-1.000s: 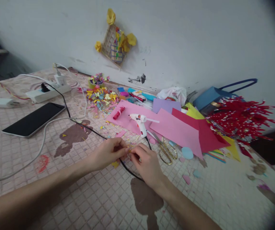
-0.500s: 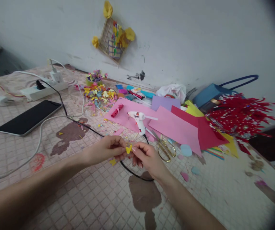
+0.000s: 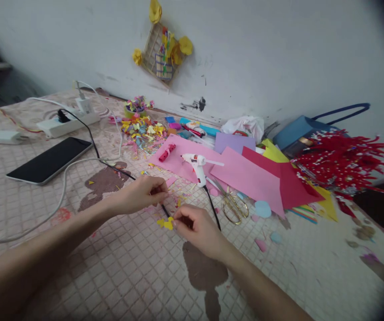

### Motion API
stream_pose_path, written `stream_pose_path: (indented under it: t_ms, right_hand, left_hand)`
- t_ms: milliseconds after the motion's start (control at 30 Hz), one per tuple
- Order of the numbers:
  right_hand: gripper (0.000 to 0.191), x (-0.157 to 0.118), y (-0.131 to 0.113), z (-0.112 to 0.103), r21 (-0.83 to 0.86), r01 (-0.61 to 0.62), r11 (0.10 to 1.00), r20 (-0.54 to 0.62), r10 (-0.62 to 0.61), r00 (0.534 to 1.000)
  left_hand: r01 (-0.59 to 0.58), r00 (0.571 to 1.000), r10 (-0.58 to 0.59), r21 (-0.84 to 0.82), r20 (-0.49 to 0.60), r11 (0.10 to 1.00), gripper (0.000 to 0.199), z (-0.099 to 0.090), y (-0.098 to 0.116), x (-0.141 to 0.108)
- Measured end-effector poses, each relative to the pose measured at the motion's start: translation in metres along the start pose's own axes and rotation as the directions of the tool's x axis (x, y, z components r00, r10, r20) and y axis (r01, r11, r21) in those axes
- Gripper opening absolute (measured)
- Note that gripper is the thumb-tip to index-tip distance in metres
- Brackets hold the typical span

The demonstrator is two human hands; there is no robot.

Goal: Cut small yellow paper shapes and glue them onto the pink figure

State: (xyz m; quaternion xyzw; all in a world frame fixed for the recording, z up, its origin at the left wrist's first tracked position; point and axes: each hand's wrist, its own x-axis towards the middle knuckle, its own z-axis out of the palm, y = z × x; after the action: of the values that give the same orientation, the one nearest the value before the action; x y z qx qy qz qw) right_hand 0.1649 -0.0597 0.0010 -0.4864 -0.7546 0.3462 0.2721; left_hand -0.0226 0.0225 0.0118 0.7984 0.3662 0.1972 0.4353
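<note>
My right hand is low over the table, thumb and fingertips pinched at the edge of a small yellow paper butterfly. Another small yellow paper piece lies just left of the butterfly. My left hand is a little farther back and to the left, its fingers closed together above the black cord; whatever its fingertips hold is hidden. Beyond both hands, a white glue gun rests on pink paper.
Gold-handled scissors lie right of the glue gun. Colourful paper cut-outs are heaped at the back. At left are a black-screened phone or tablet and a power strip. Red fuzzy stems and a blue bag stand right.
My hands have moved apart. The right brought the yellow butterfly down beside the other yellow piece; the left moved back and left, away from it. The view shifted slightly.
</note>
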Motion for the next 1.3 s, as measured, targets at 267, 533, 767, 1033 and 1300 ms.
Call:
stream_pose_path:
  t_ms: [267, 533, 767, 1033, 1300]
  right_hand:
    - [0.013, 0.003, -0.004, 0.011, -0.227, 0.018, 0.974, 0.031, -0.011, 0.999]
    - [0.026, 0.007, -0.001, 0.016, -0.239, 0.019, 0.971, 0.078, 0.0, 0.997]
    - [0.015, 0.01, 0.001, 0.022, -0.245, -0.018, 0.969, 0.044, 0.029, 0.999]
    - [0.013, 0.007, 0.0, 0.014, -0.141, 0.021, 0.99, 0.101, -0.007, 0.995]
    - [0.003, 0.002, 0.003, 0.008, -0.013, 0.011, 1.0, 0.106, -0.009, 0.994]
  left_hand:
    - [-0.037, 0.994, 0.058, 0.223, -0.088, 0.974, 0.017, -0.002, -0.002, 0.0]
    - [0.015, 0.989, 0.026, 0.277, -0.147, 0.961, 0.016, -0.009, -0.007, 0.002]
    - [0.08, 0.957, 0.02, 0.329, -0.288, 0.941, 0.017, -0.026, -0.017, 0.005]
    - [0.128, 0.914, 0.031, 0.359, -0.405, 0.924, 0.016, -0.042, -0.036, 0.022]
    - [0.186, 0.859, 0.035, 0.375, -0.511, 0.908, 0.03, -0.036, -0.046, 0.084]
